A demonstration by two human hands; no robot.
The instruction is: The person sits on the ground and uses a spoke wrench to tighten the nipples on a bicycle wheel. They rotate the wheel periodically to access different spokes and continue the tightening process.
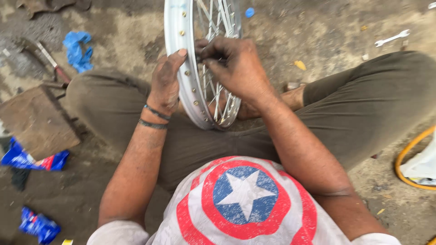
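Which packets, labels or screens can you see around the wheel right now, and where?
Blue and red packet: on the ground at far left, under a wooden block, flat and crumpled.
Blue packet: bottom left corner, crumpled.
White bag: right edge, beside a yellow hoop.
No screens or signs.

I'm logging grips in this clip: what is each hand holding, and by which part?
The left hand grips the silver wheel rim at its outer edge. The right hand pinches among the spokes; what the fingertips hold cannot be told.
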